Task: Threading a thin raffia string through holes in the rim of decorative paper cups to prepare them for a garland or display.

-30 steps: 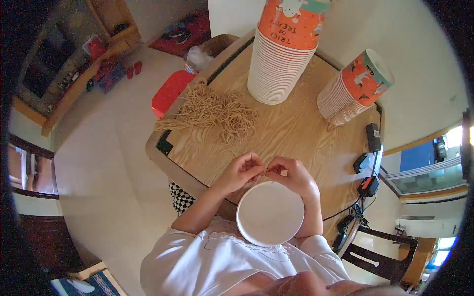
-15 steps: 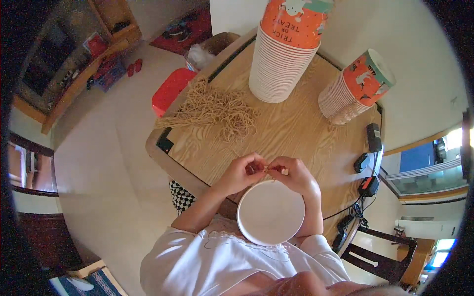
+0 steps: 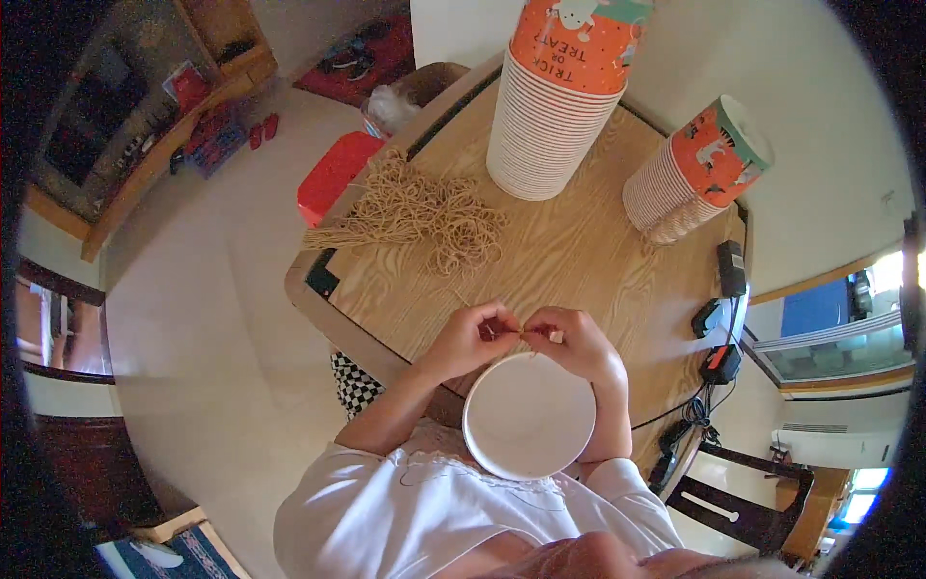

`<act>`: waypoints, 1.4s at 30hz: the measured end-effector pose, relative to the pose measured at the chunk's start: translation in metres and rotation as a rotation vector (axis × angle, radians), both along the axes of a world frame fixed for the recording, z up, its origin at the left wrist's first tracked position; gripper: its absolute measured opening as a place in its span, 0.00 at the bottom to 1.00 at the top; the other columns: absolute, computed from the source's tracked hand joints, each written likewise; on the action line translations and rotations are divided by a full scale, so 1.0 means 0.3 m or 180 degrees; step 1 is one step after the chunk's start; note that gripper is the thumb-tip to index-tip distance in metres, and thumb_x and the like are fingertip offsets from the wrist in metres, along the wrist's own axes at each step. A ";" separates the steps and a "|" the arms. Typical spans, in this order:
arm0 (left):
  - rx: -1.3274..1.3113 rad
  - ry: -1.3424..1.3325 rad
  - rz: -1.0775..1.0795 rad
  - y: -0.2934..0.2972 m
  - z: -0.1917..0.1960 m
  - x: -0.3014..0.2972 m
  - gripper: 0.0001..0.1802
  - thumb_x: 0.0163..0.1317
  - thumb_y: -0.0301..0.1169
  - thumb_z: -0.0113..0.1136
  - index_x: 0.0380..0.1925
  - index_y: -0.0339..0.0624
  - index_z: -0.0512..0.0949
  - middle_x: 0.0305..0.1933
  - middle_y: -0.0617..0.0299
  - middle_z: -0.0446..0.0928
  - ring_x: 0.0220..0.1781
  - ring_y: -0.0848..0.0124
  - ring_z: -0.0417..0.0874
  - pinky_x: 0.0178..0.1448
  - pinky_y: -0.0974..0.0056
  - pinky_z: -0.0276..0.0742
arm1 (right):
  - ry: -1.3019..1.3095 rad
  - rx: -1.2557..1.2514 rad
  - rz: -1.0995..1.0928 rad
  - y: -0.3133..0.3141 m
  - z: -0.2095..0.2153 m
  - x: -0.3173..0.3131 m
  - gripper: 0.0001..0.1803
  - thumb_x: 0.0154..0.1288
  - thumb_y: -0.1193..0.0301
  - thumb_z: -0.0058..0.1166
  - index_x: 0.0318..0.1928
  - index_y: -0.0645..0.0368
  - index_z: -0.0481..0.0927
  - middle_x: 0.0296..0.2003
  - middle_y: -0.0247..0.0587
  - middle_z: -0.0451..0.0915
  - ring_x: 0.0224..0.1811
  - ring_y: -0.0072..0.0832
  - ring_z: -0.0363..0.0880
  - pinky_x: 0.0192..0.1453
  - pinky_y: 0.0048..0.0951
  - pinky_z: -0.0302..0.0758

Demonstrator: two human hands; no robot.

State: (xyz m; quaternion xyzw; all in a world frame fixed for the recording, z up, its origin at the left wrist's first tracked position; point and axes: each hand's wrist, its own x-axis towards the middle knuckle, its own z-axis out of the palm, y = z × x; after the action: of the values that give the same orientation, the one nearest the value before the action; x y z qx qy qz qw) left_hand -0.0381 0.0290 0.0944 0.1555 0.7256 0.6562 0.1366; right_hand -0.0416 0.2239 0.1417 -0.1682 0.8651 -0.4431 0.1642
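Left hand point(image 3: 470, 340) and right hand point(image 3: 579, 347) clamp thin tan twine point(image 3: 523, 332) crosswise above a round white paper tub point(image 3: 530, 417), mouth facing the camera, axis along the view.

Pale floor point(image 3: 212, 318), cream wall point(image 3: 815, 179), dark chair point(image 3: 767, 529), bright window point(image 3: 873, 475).

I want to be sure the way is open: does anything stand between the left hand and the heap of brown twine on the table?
Nothing visible does: wood-grain tabletop lies between the left hand and the twine heap. The white-lined bucket is nearer the body, out of that path.
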 end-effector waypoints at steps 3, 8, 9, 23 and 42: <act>0.0135 -0.0078 0.0029 -0.002 -0.008 0.000 0.06 0.54 0.26 0.62 0.31 0.37 0.77 0.28 0.67 0.78 0.30 0.82 0.76 0.33 0.73 0.74 | -0.0068 0.0020 -0.0023 -0.003 0.015 0.001 0.06 0.55 0.73 0.57 0.33 0.62 0.79 0.27 0.40 0.79 0.30 0.26 0.78 0.35 0.27 0.74; 0.0184 -0.0277 0.0011 -0.009 -0.003 -0.003 0.06 0.54 0.26 0.63 0.32 0.37 0.78 0.28 0.67 0.78 0.29 0.82 0.76 0.34 0.74 0.74 | -0.0020 0.0019 0.0032 0.004 0.008 0.001 0.06 0.55 0.73 0.57 0.33 0.62 0.79 0.26 0.39 0.79 0.30 0.25 0.78 0.36 0.27 0.74; 0.0228 -0.0262 0.0025 -0.010 -0.005 -0.002 0.06 0.54 0.26 0.63 0.32 0.37 0.78 0.28 0.67 0.78 0.29 0.82 0.76 0.34 0.74 0.74 | -0.0016 0.0016 0.0070 0.004 0.008 0.001 0.06 0.55 0.73 0.57 0.33 0.62 0.79 0.26 0.39 0.79 0.30 0.25 0.78 0.36 0.26 0.74; 0.0298 -0.0353 0.0031 -0.004 -0.010 -0.001 0.06 0.55 0.27 0.63 0.31 0.37 0.78 0.29 0.65 0.79 0.30 0.82 0.77 0.35 0.73 0.74 | -0.0205 -0.0077 -0.0169 -0.009 0.005 0.003 0.09 0.54 0.72 0.62 0.34 0.63 0.78 0.27 0.37 0.78 0.30 0.22 0.77 0.36 0.25 0.75; 0.0317 -0.0366 0.0039 0.003 0.000 -0.002 0.04 0.56 0.24 0.61 0.31 0.37 0.77 0.30 0.67 0.77 0.33 0.81 0.76 0.37 0.74 0.74 | -0.0031 -0.0197 -0.0314 -0.020 0.015 0.004 0.07 0.54 0.74 0.60 0.32 0.64 0.78 0.25 0.36 0.77 0.28 0.21 0.76 0.32 0.25 0.73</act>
State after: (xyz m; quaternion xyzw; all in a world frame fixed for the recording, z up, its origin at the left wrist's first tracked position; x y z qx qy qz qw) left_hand -0.0387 0.0300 0.0945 0.1197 0.6840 0.7001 0.1662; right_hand -0.0403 0.2180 0.1461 -0.1282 0.8574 -0.4780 0.1411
